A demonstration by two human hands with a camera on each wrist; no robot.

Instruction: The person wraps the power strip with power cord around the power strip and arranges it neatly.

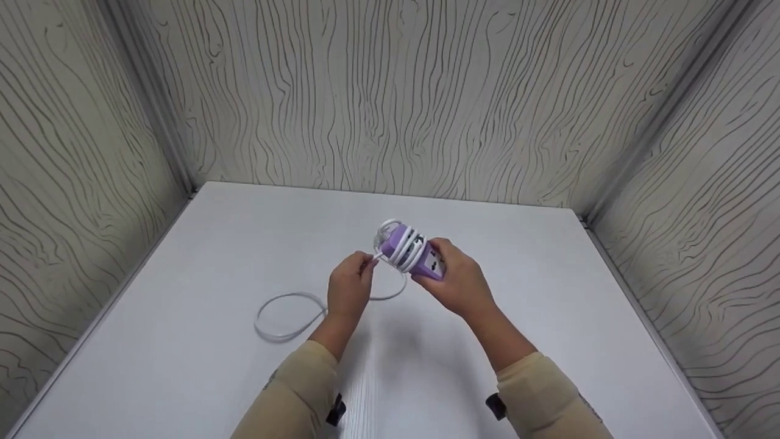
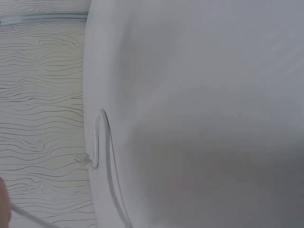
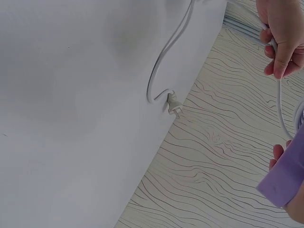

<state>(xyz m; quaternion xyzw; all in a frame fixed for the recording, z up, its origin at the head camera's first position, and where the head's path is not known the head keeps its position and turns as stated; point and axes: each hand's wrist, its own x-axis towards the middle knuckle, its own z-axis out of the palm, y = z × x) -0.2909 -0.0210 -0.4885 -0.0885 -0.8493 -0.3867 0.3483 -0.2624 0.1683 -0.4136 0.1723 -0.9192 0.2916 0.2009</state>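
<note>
My right hand (image 1: 461, 279) grips the near end of a purple power strip (image 1: 425, 266), held up above the table, with its socket face partly showing. White cord (image 1: 402, 244) is wound several times round the strip's far part. To its left, my left hand (image 1: 350, 285) pinches the cord close to the strip's far end. In the right wrist view the left thumb and fingers (image 3: 284, 59) close on the cord, which runs down to the strip (image 3: 282, 175). The cord's two-pin plug (image 3: 174, 105) lies at the table's edge.
A loose loop of the cord (image 1: 277, 336) lies on the white table (image 1: 548, 317), left of my left forearm. Wood-patterned panels (image 1: 365, 91) enclose the table at the back and both sides.
</note>
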